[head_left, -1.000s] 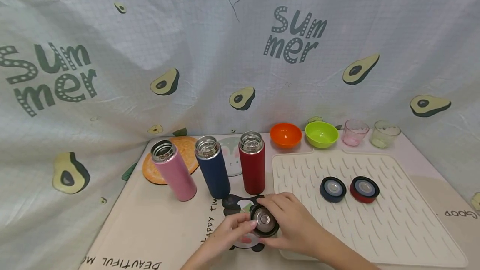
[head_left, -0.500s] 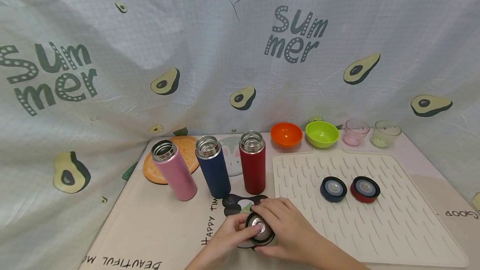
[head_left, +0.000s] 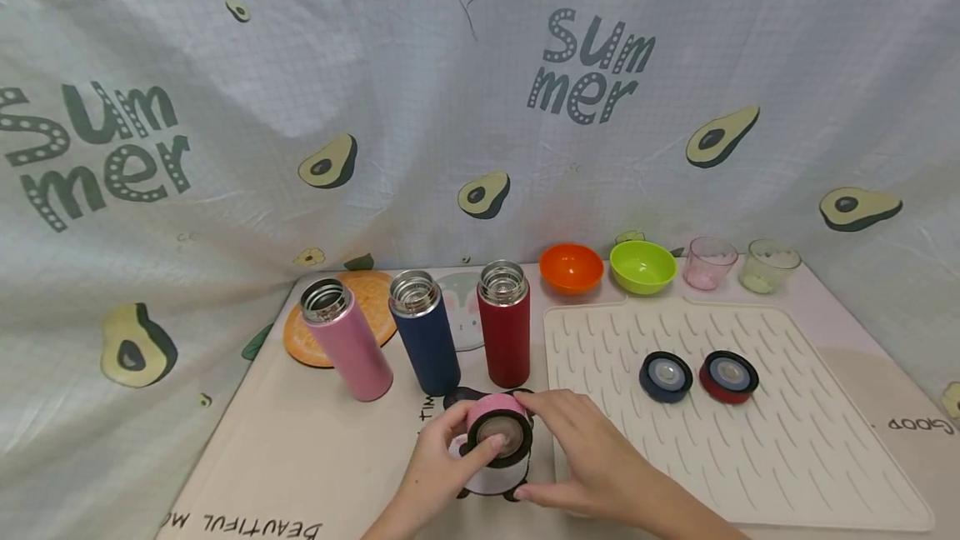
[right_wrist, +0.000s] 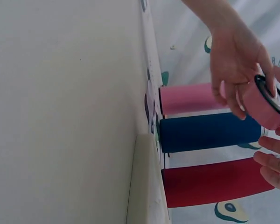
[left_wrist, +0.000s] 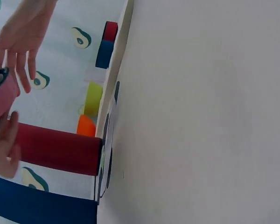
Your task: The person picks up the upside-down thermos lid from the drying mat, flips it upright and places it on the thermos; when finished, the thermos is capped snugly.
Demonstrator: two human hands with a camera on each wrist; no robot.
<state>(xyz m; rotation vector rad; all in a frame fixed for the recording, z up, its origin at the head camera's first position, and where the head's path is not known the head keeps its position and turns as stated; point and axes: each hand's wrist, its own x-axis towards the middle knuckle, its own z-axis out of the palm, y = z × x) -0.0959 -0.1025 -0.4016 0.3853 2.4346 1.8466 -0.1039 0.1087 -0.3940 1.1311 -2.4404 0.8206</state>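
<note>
My left hand [head_left: 442, 461] pinches a pink bottle lid [head_left: 497, 403], thumb on its inner face and fingers behind it. The lid is tilted, its black ring and inner face towards the head camera, its pink side on top. At its right, my right hand [head_left: 600, 461] has its fingers spread and loosely bent, with a gap to the lid in the right wrist view. Behind the hands stand three lidless bottles with steel necks: pink [head_left: 358, 357], navy [head_left: 431, 352] and red [head_left: 507, 348]. A navy lid [head_left: 666, 378] and a red lid [head_left: 729, 378] lie inner face up.
Both lids rest on a cream ridged mat [head_left: 780, 465] at the right. At the back are an orange bowl [head_left: 572, 270], a green bowl [head_left: 642, 268], a pink glass [head_left: 708, 263] and a greenish glass [head_left: 770, 267]. A panda mat [head_left: 491, 483] lies under the hands, an orange-slice mat [head_left: 375, 300] behind the pink bottle.
The lid has turned so its pink side shows, and has shifted slightly left. My right hand has come off it and its fingers have spread; the left hand still holds it.
</note>
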